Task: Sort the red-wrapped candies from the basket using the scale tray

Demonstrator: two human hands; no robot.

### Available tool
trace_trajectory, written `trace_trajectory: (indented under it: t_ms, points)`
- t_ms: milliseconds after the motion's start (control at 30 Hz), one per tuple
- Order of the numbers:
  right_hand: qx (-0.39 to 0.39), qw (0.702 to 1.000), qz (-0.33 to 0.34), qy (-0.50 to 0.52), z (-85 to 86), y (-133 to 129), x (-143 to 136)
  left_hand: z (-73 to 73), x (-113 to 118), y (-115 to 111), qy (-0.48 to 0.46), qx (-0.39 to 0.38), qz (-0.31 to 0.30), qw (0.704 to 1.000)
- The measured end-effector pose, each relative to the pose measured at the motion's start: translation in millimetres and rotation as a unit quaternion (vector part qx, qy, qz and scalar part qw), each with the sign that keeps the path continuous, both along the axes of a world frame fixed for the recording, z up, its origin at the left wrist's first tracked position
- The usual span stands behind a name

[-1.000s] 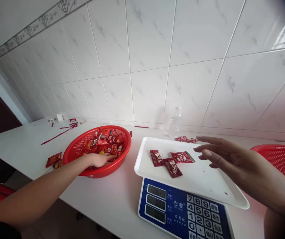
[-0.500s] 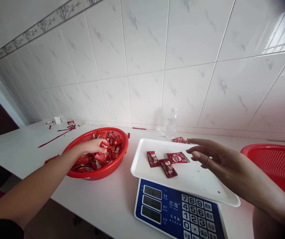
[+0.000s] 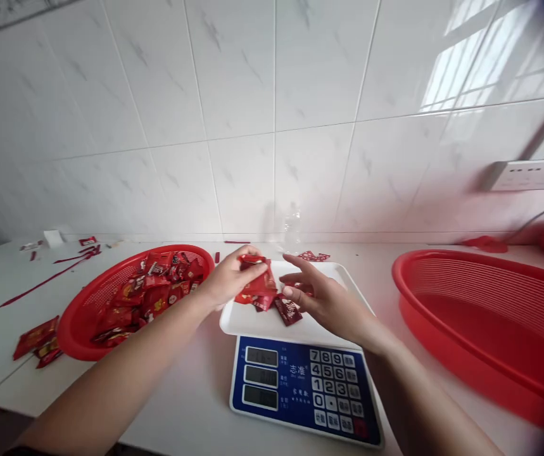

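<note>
My left hand (image 3: pixel 234 277) is closed around several red snack packets (image 3: pixel 258 280), held over the white tray (image 3: pixel 234 322) of a blue digital scale (image 3: pixel 295 396). Close to them on the right, my right hand (image 3: pixel 323 296) has its fingers apart and holds nothing that I can see. Beneath the hands, a dark red packet (image 3: pixel 289 311) lies on the tray, and other packets there are partly hidden. To the left stands an oval red basket (image 3: pixel 79 310) heaped with red and dark packets (image 3: pixel 155 288).
A second red basket (image 3: pixel 471 342) stands on the right. Loose packets (image 3: pixel 38 339) lie left of the filled basket. Behind the scale are a clear bottle (image 3: pixel 292 228) and a patterned red wrapper (image 3: pixel 313 256). A power socket (image 3: pixel 525 175) is on the tiled wall.
My left hand has come out of the filled basket and moved right, over the tray, with packets in it. My view has turned right, and more of the second basket shows.
</note>
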State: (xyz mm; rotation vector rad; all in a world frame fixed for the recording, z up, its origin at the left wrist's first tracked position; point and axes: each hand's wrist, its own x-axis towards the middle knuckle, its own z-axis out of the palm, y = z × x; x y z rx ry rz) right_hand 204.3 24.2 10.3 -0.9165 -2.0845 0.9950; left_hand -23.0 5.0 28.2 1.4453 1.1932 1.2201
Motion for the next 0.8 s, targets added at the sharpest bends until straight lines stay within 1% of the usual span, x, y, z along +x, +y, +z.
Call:
trace_trajectory:
  t_ms: [67, 133, 167, 233, 300, 367, 433, 500, 533, 600, 667, 733, 800]
  points:
    - [-0.030, 0.998, 0.023, 0.054, -3.8, 4, -3, -4.7, 31, 7, 0.015, 0.049, -0.044, 0.998]
    - [-0.050, 0.993, 0.021, 0.107, -5.4, 11, 0, -7.8, 53, 13, 0.035, 0.094, -0.058, 0.993]
    - [-0.054, 0.991, 0.009, 0.124, -5.1, 14, 3, -8.9, 59, 16, 0.042, 0.104, -0.056, 0.992]
    - [-0.050, 0.989, -0.020, 0.138, -2.4, 19, 11, -10.8, 65, 19, 0.055, 0.104, -0.049, 0.992]
    - [-0.034, 0.991, -0.043, 0.122, 2.3, 23, 20, -13.2, 62, 22, 0.100, 0.089, -0.035, 0.990]
    - [-0.011, 0.996, -0.062, 0.068, 7.6, 23, 30, -17.3, 54, 25, 0.158, 0.073, -0.015, 0.985]
    - [0.026, 0.995, -0.086, -0.043, 12.2, 23, 39, -23.2, 42, 27, 0.211, 0.054, -0.001, 0.976]
    - [0.067, 0.979, -0.119, -0.149, 15.2, 22, 45, -30.2, 31, 29, 0.255, 0.042, 0.009, 0.966]
    - [0.083, 0.971, -0.136, -0.181, 16.1, 21, 48, -33.6, 26, 29, 0.277, 0.041, 0.014, 0.960]
    - [0.096, 0.962, -0.160, -0.198, 17.6, 21, 51, -39.6, 20, 29, 0.314, 0.038, 0.013, 0.949]
    - [0.095, 0.962, -0.174, -0.190, 19.0, 20, 53, -43.9, 19, 28, 0.339, 0.018, -0.006, 0.940]
    - [0.092, 0.961, -0.185, -0.181, 20.5, 19, 53, -46.4, 25, 26, 0.377, -0.013, -0.036, 0.925]
    - [0.092, 0.963, -0.192, -0.168, 21.9, 18, 53, -47.3, 35, 26, 0.432, -0.036, -0.066, 0.899]
